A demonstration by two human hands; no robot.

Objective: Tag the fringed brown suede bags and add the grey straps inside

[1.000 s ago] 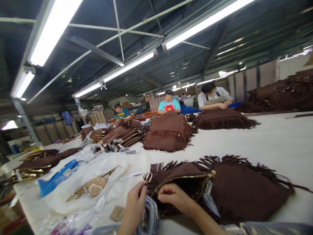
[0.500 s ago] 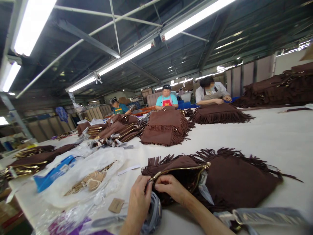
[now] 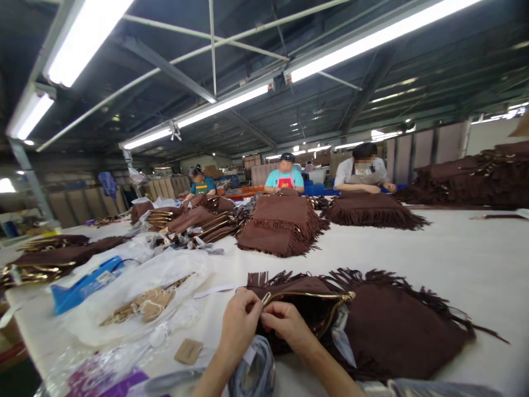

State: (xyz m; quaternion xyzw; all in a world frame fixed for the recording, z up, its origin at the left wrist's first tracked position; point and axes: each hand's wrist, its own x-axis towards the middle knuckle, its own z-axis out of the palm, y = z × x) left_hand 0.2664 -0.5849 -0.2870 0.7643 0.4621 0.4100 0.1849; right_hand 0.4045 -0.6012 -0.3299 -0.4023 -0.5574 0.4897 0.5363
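Note:
A dark brown fringed bag lies on the table before me, its gold zipper partly open. At the left end of that zipper, my left hand is closed in a pinch, beside a gold metal piece. My right hand pinches close against it at the bag's edge; the fingers hide exactly which small part is between them. Below my hands lies a coiled strap in grey wrapping, with a small white tag over it. Grey-white wrapping pokes out of the bag's opening.
Left of my hands are a brown card tag, a clear plastic bag with stringed tags, and a blue holder. Stacked brown bags stand farther back. Several people, including one in a red apron, work across the table.
The view has tilted up slightly, so the table things sit lower. Both hands stay together at the zipper end, fingers slightly shifted. The white tag below the left hand now shows.

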